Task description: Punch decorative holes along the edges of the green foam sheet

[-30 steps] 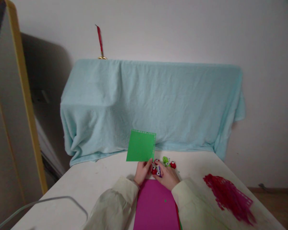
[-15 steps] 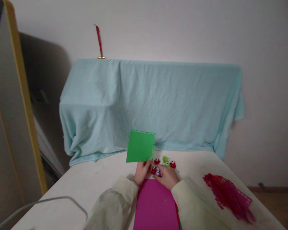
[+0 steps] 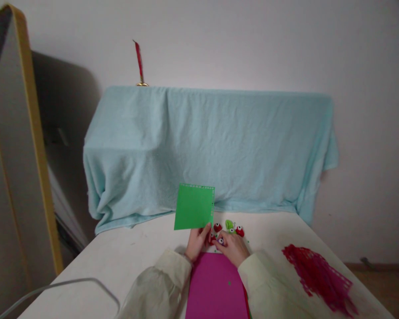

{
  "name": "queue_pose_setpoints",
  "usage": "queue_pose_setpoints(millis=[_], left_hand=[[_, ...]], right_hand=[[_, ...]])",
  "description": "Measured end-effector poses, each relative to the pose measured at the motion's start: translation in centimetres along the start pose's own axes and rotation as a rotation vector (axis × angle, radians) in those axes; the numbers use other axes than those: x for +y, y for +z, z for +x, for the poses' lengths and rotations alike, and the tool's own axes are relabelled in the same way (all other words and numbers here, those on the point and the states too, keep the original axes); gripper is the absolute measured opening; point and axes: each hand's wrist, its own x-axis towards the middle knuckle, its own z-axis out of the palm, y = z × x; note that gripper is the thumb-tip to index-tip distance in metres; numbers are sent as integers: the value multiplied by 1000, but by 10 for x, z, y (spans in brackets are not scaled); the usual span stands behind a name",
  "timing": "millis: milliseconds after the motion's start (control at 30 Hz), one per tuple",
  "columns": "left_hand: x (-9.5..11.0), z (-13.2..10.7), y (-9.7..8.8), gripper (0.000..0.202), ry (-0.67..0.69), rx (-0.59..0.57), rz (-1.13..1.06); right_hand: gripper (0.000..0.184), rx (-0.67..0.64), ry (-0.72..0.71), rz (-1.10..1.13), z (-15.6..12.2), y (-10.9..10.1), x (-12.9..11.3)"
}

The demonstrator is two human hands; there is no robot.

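Observation:
My left hand [image 3: 197,243] pinches the lower right corner of a green paper sheet [image 3: 193,207], held up off the table. Rows of small holes run along the sheet's top and right edges. My right hand [image 3: 233,249] is closed around a small purple hole punch [image 3: 221,241] with a white round eye, just right of my left hand. A similar red punch [image 3: 212,239] sits between the two hands, partly hidden by fingers. Behind them are another red one [image 3: 217,227], a light green one [image 3: 229,224] and a red one [image 3: 240,231] with eyes.
A magenta paper sheet [image 3: 216,285] lies on other coloured sheets in front of me. Tangled red and magenta punched paper strips [image 3: 319,277] lie at right. A grey cable [image 3: 86,280] crosses the table's left side. A light blue cloth [image 3: 213,146] drapes over something behind.
The whole view has shifted slightly, so everything sits a little lower. My right fingers have curled closer round the purple punch; my left hand still holds the green sheet.

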Motion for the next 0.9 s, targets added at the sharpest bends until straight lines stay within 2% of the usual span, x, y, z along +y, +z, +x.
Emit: queue_pose_setpoints(millis=[400, 733, 900], left_hand=[[3, -1, 3, 60, -8, 23, -5], [2, -1, 1, 62, -3, -13, 2], [12, -4, 4, 62, -19, 20, 2]], right_hand=[[33, 142, 22, 71, 4, 1, 7], [25, 79, -39, 74, 1, 3, 5], [26, 57, -39, 43, 1, 4, 7]])
